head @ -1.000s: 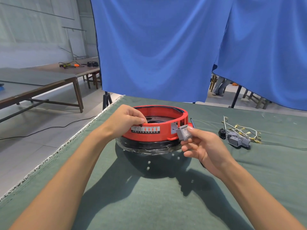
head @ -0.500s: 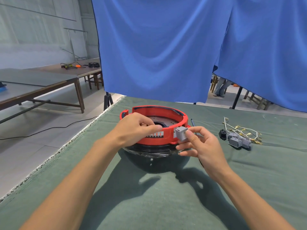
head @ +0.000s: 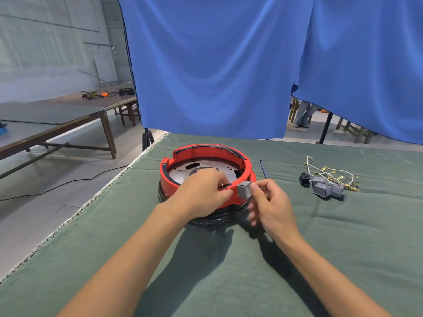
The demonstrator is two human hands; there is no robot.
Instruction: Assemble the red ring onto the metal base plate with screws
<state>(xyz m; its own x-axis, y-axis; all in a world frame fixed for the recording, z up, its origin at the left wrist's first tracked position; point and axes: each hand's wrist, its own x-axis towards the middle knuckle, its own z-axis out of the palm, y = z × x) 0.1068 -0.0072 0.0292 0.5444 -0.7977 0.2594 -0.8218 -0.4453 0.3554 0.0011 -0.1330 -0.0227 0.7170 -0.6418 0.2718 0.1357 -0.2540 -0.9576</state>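
Note:
The red ring (head: 170, 179) sits around a round metal base plate (head: 212, 167) with several holes, on a dark lower shell in the middle of the green cloth. My left hand (head: 203, 193) grips the ring's near rim, fingers curled over its edge. My right hand (head: 270, 203) pinches a small grey block (head: 244, 190) and holds it against the ring's near right side. No screw is visible in either hand.
A thin dark rod (head: 263, 169) lies just right of the ring. Further right lie grey connector blocks (head: 325, 188), a black part (head: 304, 179) and a tangle of wires (head: 332, 173). The cloth-covered table's left edge (head: 91, 202) runs diagonally. Blue curtains hang behind.
The view now looks down into the ring, showing the metal plate. My left hand slid right along the near rim. My right hand brought the grey block up against the ring.

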